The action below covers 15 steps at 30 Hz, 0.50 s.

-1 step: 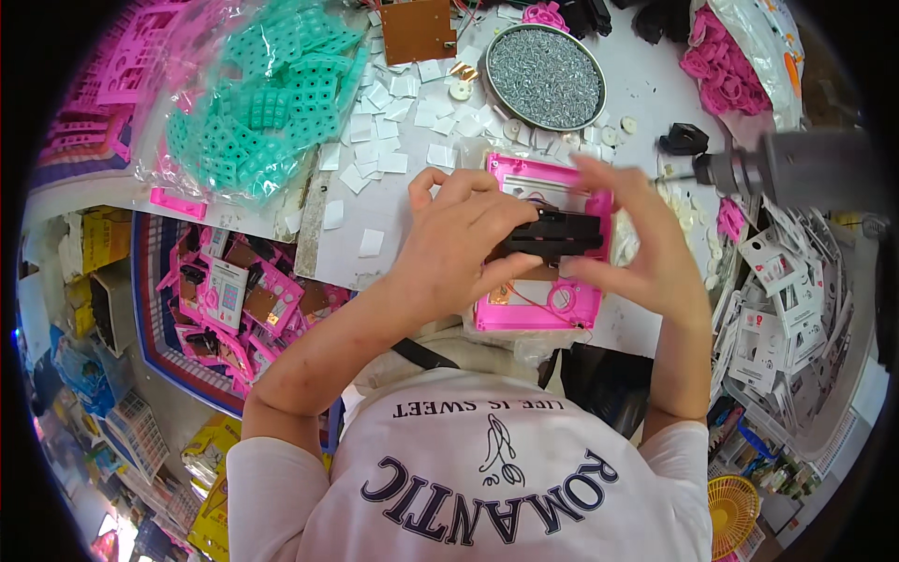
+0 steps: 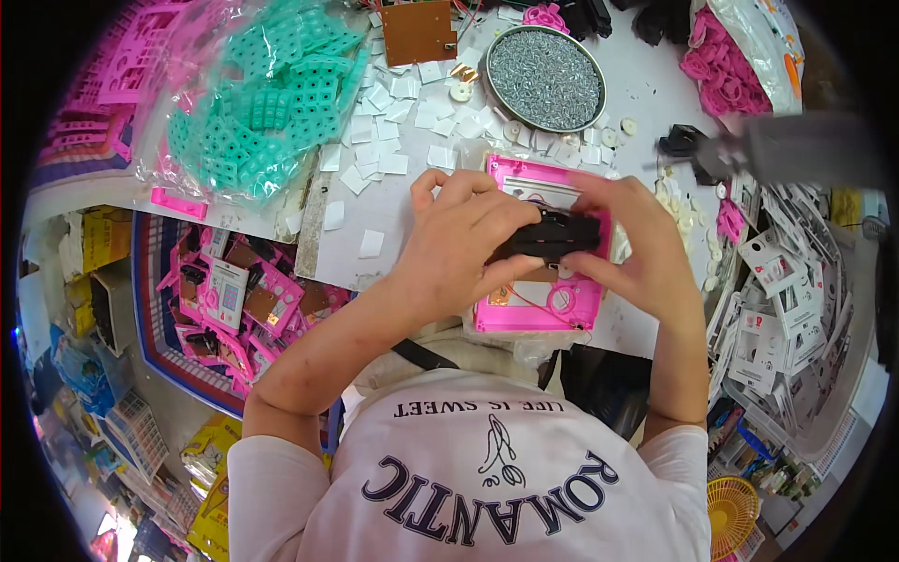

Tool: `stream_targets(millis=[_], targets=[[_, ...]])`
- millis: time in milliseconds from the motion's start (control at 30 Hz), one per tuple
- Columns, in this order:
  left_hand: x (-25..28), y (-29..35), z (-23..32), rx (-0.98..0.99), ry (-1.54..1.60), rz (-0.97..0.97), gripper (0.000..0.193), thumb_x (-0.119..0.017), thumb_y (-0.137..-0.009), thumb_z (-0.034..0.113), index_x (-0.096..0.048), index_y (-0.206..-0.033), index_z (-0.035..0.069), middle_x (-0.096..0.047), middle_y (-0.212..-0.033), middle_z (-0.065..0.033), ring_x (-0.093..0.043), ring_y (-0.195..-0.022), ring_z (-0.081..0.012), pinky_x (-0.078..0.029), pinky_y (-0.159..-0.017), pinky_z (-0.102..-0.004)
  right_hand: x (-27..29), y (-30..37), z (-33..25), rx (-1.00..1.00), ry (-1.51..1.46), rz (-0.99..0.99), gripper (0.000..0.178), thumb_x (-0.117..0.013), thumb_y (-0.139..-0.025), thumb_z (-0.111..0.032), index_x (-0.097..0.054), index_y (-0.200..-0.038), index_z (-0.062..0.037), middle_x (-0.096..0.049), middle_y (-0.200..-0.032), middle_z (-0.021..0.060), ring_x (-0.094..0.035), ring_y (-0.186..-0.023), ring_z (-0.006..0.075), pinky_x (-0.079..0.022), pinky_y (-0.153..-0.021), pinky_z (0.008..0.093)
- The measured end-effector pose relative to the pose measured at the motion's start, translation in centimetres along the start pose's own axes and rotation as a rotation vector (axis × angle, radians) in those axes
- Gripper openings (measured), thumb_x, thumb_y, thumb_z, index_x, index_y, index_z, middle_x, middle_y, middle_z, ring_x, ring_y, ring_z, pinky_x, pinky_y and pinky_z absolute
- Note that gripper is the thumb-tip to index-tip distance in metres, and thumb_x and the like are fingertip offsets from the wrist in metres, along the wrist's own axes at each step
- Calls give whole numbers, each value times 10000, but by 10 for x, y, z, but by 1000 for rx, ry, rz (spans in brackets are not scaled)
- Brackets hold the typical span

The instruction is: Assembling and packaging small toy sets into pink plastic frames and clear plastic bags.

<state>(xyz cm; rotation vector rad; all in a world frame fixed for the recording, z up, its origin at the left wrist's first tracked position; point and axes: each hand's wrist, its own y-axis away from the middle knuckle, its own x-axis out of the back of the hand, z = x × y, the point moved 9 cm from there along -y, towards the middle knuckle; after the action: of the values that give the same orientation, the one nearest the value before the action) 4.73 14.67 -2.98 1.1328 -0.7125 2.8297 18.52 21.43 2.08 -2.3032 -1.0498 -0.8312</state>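
A pink plastic casing (image 2: 582, 313) lies open on a clear bag on the table. Over its middle is a black oblong plastic part (image 2: 557, 236), partly covered by my fingers. My left hand (image 2: 468, 229) grips the left end of this part between thumb and fingers. At the right end my right hand (image 2: 641, 234) has its thumb below and its fingers above, closed on the part. Inside the casing, a thin red wire and a brown circuit board (image 2: 501, 294) show below the black part.
A power screwdriver (image 2: 796, 150), blurred, hangs at the right beside a small black part (image 2: 684, 140). A round dish of screws (image 2: 513, 94) stands beyond the casing. White square pads (image 2: 371, 244) and a bag of turquoise keypads (image 2: 281, 112) lie left. Baskets flank me.
My right hand has come in from slightly apart and closed on the right end of the black part. The hanging screwdriver has swung. My left hand has barely moved.
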Motion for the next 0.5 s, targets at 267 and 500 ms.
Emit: stream_targets(millis=[267, 500], targets=[[0, 15, -11, 144, 211, 168, 682, -843, -744, 336, -534, -1308, 109, -670, -1126, 3, -544, -1072, -241, -297, -984, -464, 7, 6, 6, 30, 110, 139, 314, -768, -798, -103, -650, -1083, -41, -669, -929, 119, -643, -825, 255, -536, -720, 365], [-7, 18, -3, 166, 124, 136, 722, -829, -749, 333, -536, -1359, 81, -637, -1167, -43, -532, -1087, -253, -308, -980, -454, 0, -13, 72, -643, -123, -41, 372, -512, -1026, -282, -619, -874, 40, -628, -688, 186, -644, -648, 266, -470, -604, 419]])
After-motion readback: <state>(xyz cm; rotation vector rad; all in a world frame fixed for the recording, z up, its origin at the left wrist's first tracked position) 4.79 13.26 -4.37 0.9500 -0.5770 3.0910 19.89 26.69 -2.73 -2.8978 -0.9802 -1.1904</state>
